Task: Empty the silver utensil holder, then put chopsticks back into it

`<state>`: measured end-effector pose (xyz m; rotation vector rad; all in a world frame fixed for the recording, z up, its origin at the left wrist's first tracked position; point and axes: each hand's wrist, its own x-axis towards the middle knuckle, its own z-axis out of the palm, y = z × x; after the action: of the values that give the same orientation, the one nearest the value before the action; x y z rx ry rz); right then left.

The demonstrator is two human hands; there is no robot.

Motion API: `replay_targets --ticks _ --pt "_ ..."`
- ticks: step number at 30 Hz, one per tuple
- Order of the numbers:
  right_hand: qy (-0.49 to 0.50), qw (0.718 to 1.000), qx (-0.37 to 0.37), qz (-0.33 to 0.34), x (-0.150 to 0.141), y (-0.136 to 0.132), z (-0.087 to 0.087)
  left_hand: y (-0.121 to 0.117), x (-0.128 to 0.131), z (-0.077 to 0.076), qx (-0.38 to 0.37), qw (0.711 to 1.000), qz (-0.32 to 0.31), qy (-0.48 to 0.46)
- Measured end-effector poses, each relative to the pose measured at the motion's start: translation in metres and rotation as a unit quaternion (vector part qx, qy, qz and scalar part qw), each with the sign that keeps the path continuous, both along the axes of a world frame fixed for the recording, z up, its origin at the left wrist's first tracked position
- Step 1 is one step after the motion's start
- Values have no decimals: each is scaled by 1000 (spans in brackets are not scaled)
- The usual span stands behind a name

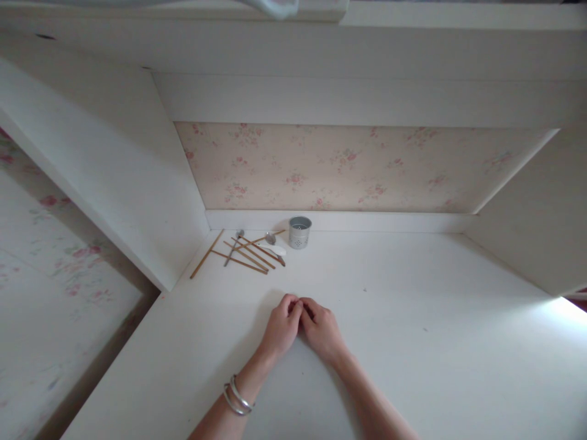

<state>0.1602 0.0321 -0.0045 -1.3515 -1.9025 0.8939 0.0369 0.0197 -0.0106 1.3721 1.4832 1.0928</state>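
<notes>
My left hand [283, 322] and my right hand [321, 327] rest together on the white tabletop, thumbs and fingertips touching. Both have their fingers curled in, and nothing shows in either one. Beyond them, a small grey metal utensil cup [299, 237] with little holes in its side stands upright near the back edge. Left of the cup lies a loose pile: several wooden chopsticks [241, 263], a white spoon [275, 249] and metal spoons [270, 238], some crossing each other. One chopstick [206, 255] lies at the pile's left end, slanting.
The white tabletop [413, 281] is bounded by a left side panel [123, 153], a right panel [527, 208] and a low back ledge [389, 221]. Flowered wallpaper [330, 165] covers the wall behind. A white shelf [321, 52] overhangs the back.
</notes>
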Motion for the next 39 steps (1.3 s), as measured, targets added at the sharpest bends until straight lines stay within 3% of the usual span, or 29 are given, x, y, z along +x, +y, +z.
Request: replay_targets --ticks 39 --pt "-22 1000 -4 2 0 -1 6 -1 0 1 2 1000 3 7"
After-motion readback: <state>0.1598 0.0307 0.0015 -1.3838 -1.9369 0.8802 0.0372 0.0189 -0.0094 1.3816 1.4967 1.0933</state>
